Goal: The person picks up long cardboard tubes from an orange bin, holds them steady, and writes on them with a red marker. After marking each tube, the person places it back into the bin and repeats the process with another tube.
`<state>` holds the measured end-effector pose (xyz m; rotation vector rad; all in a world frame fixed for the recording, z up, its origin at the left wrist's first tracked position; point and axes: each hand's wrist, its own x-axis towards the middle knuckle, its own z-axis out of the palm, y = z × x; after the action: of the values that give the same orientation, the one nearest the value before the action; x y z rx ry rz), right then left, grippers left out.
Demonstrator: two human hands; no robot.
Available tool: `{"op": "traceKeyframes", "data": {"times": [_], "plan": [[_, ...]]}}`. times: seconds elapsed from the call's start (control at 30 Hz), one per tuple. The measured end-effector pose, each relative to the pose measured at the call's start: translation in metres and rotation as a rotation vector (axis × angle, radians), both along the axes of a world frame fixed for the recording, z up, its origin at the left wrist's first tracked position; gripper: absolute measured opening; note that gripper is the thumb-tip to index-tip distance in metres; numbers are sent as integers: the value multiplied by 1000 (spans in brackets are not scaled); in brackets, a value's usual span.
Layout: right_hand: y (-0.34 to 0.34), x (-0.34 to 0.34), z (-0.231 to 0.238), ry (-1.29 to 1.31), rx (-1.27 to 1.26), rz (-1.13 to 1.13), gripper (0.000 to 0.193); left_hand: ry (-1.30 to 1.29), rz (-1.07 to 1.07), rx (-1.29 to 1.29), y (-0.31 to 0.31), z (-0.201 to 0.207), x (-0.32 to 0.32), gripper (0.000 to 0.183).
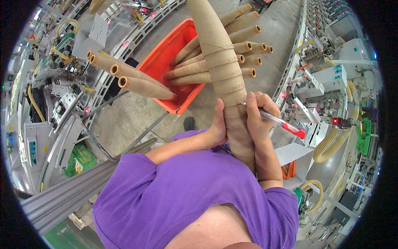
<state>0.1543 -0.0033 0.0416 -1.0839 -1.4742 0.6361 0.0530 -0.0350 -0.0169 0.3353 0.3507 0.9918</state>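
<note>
A long brown paper-wrapped roll [226,62] runs from my body up past the far edge of the view. Overlapping paper edges band it, and several bands bear small handwritten marks. My left hand [217,126] grips its left side, thumb along the edge, the other fingers mostly hidden behind it. In my right hand [262,116] is a clear-barrelled pen [286,126] with a red end. The pen's tip touches the paper near the middle of the roll, and that hand rests against the roll's right side.
Ahead stands an orange-red plastic bin [166,52] holding several brown tubes [143,87] that stick out left and right. A metal bar frame [145,133] lies left of me. Machinery lines [319,83] flank both sides. A green crate [81,159] sits at lower left.
</note>
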Motion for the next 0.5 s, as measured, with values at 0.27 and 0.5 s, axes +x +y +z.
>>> {"op": "traceKeyframes", "data": {"times": [0.27, 0.5], "plan": [[0, 2, -6, 75, -41, -62, 33, 46, 17, 59, 3, -5, 5, 99], [3, 3, -8, 145, -88, -111, 36, 10, -27, -12, 6, -5, 5, 98]]}}
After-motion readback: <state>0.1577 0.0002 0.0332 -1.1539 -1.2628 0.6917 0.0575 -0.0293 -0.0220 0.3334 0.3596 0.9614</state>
